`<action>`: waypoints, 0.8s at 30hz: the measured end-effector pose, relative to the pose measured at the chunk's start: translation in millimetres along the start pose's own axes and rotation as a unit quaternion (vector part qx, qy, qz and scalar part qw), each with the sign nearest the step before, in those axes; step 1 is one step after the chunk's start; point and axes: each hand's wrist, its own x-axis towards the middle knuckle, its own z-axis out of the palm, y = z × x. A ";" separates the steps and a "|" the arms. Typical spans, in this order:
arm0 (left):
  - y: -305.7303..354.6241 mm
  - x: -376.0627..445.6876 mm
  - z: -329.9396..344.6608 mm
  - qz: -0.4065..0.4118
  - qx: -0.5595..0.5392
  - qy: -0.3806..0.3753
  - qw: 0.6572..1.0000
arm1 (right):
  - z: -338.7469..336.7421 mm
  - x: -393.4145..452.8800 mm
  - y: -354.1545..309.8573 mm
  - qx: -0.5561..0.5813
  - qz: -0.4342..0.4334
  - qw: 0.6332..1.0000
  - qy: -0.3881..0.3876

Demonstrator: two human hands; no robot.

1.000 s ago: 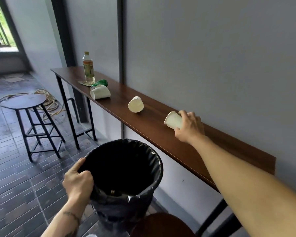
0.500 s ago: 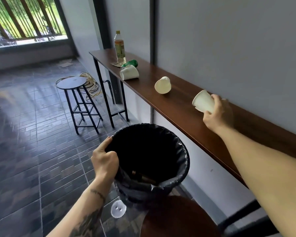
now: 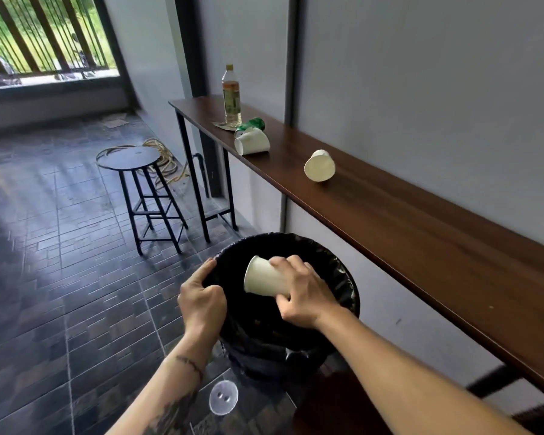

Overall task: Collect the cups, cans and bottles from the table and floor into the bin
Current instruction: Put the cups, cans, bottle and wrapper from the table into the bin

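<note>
Since half a second ago the right hand (image 3: 302,291) has carried the white paper cup (image 3: 263,280) off the long dark wooden wall-side table (image 3: 421,227) and now holds it over the open mouth of the round bin lined with a black plastic bag (image 3: 343,277). The fingers are wrapped around the cup's narrow end, with the cup tipped on its side and its wide rim pointing left; it is above the bin's opening, gripped and not yet let go. The left hand (image 3: 201,301) is clenched on the near-left rim of the bin, thumb along the edge and fingers curled over the bag, as it was before. On the table, well apart from the hands, a second white paper cup (image 3: 320,166) lies on its side, its wide mouth towards the camera. Farther along, a third white paper cup (image 3: 252,141) lies on its side touching a green can (image 3: 253,124), also on its side, just behind it. Beside them a clear plastic bottle with a yellow cap (image 3: 231,97) stands upright on a flat piece of paper. On the dark tiled floor a round black metal stool (image 3: 129,158) stands near the table's far legs, with coiled yellowish hose (image 3: 167,155) behind it.
</note>
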 end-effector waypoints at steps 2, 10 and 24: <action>-2.3 20.4 -12.1 -0.006 -0.011 -0.028 1.000 | 14.0 6.7 -11.9 -0.020 0.020 0.999 -0.014; 2.6 110.1 -73.1 -0.042 -0.008 -0.106 0.993 | 52.0 53.1 -72.4 -0.043 0.118 0.991 -0.055; 41.5 183.3 -109.0 0.024 0.058 -0.126 0.990 | -39.3 121.0 -80.6 -0.037 0.159 0.974 0.156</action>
